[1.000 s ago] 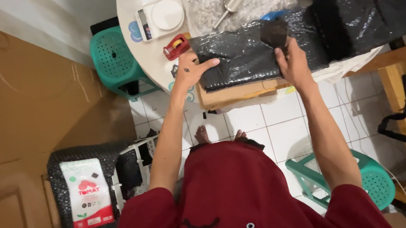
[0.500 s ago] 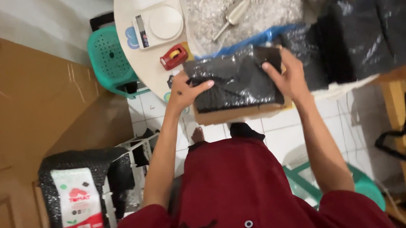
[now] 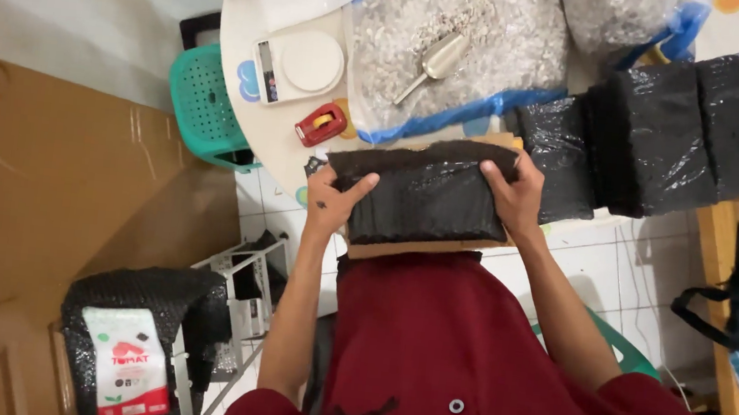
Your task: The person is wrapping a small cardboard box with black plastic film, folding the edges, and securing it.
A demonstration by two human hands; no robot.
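A package wrapped in black plastic [image 3: 425,197] rests on a piece of brown cardboard [image 3: 402,246] at the near edge of the round white table [image 3: 272,129]. My left hand [image 3: 332,202] grips its left end, thumb on top. At the right end my right hand [image 3: 510,195] holds the package, fingers curled over the upper corner. Several more black-wrapped packages [image 3: 670,138] stand in a row to the right, just beyond my right hand.
On the table lie a white kitchen scale [image 3: 302,65], a red tape dispenser [image 3: 321,125] and a clear bag of white granules [image 3: 488,37] with a metal scoop [image 3: 432,63]. A green plastic stool [image 3: 208,108] stands left; a black sack [image 3: 136,339] sits below.
The flat black wrap that my hands were spreading on the table is now folded around the package. Both hands have closed in on its two ends and drawn it toward me.
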